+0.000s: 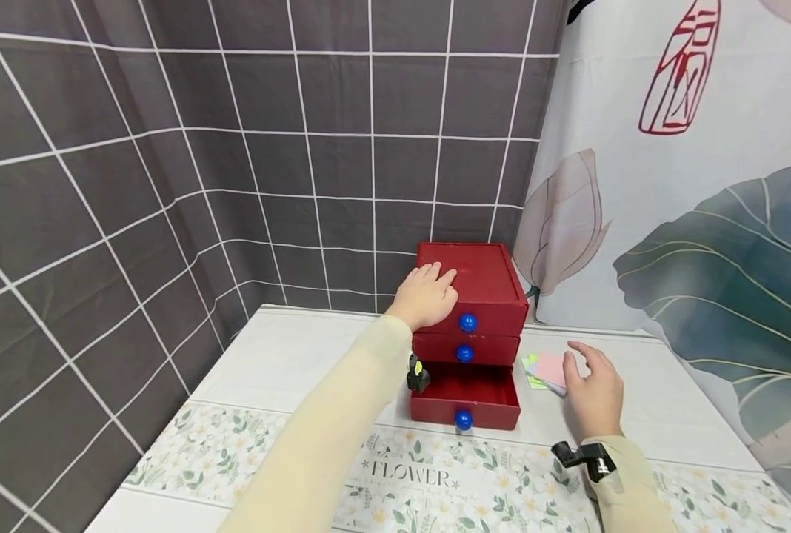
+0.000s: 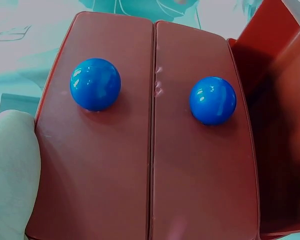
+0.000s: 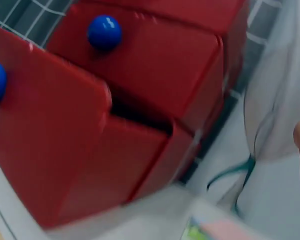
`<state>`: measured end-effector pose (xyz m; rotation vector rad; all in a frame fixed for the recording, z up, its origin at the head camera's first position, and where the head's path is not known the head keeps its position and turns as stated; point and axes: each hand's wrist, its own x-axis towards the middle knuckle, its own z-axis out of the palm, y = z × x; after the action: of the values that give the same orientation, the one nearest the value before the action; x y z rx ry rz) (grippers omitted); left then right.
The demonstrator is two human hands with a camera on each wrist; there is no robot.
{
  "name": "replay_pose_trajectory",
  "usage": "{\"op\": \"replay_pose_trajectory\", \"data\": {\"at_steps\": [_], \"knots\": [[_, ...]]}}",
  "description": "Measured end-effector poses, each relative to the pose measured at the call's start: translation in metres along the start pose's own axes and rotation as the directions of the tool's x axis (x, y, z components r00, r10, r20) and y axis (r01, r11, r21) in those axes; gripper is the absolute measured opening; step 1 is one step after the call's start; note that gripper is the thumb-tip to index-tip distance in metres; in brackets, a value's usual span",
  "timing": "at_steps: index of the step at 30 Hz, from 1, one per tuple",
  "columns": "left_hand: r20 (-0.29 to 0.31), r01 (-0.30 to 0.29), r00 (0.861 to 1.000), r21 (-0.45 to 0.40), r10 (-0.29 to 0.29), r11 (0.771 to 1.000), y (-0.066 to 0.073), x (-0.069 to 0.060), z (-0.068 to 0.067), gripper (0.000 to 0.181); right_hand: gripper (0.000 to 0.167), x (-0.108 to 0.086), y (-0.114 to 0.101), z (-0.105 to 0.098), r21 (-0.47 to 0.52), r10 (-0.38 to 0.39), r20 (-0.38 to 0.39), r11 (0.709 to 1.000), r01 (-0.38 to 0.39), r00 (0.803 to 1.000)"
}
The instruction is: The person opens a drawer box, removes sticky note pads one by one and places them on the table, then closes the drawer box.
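Observation:
A small red drawer cabinet with blue ball knobs stands on the table. My left hand rests on the left part of its top, fingers spread. Two upper drawers are closed, while the bottom drawer is pulled out and its visible inside holds nothing. In the left wrist view, the left thumb lies beside the top drawer front. My right hand hovers by a small stack of coloured sticky notes, to the right of the cabinet, with thumb and fingers apart and nothing between them.
The white table carries a flower-patterned strip along its front. Behind it hangs a dark grid-patterned cloth. A pale curtain with printed leaves hangs at the right. Each wrist wears a small black camera mount.

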<state>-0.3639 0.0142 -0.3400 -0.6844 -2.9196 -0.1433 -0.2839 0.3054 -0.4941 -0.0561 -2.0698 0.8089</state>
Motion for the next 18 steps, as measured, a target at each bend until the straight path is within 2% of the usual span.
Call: {"op": "replay_pose_trajectory", "data": {"at_steps": [2, 3, 5, 6, 9, 12, 15, 18], "knots": [[0.003, 0.001, 1.0, -0.009, -0.001, 1.0, -0.001, -0.001, -0.001, 0.058, 0.022, 0.004, -0.009, -0.001, 0.042, -0.12, -0.038, 0.992, 0.121, 0.992], [0.004, 0.002, 1.0, -0.013, -0.002, 1.0, -0.002, -0.001, -0.001, 0.058, 0.022, 0.006, -0.014, -0.002, 0.064, -0.185, -0.048, 0.98, 0.188, 0.982], [0.005, 0.002, 1.0, -0.018, -0.002, 1.0, -0.001, -0.001, -0.002, 0.058, 0.02, 0.011, -0.024, -0.005, 0.106, -0.319, -0.062, 0.94, 0.324, 0.946], [0.006, 0.004, 1.0, -0.017, -0.004, 1.0, -0.001, -0.001, -0.002, 0.058, 0.019, 0.013, -0.029, -0.006, 0.128, -0.386, -0.062, 0.912, 0.391, 0.92], [0.007, 0.002, 1.0, -0.009, -0.002, 1.0, -0.001, -0.001, -0.003, 0.058, 0.02, 0.014, -0.047, -0.006, 0.204, -0.564, -0.059, 0.801, 0.563, 0.824], [0.005, -0.001, 1.0, -0.006, 0.001, 1.0, -0.001, -0.002, -0.003, 0.058, 0.026, 0.01, -0.065, 0.0, 0.281, -0.694, -0.079, 0.673, 0.684, 0.716], [0.001, -0.001, 1.0, -0.005, 0.002, 1.0, 0.0, -0.002, -0.003, 0.057, 0.026, 0.001, -0.082, 0.01, 0.347, -0.781, -0.091, 0.557, 0.754, 0.618], [-0.004, -0.001, 1.0, -0.005, 0.001, 1.0, 0.0, -0.002, -0.003, 0.057, 0.022, -0.014, -0.094, 0.021, 0.385, -0.845, -0.078, 0.464, 0.798, 0.529]]}}
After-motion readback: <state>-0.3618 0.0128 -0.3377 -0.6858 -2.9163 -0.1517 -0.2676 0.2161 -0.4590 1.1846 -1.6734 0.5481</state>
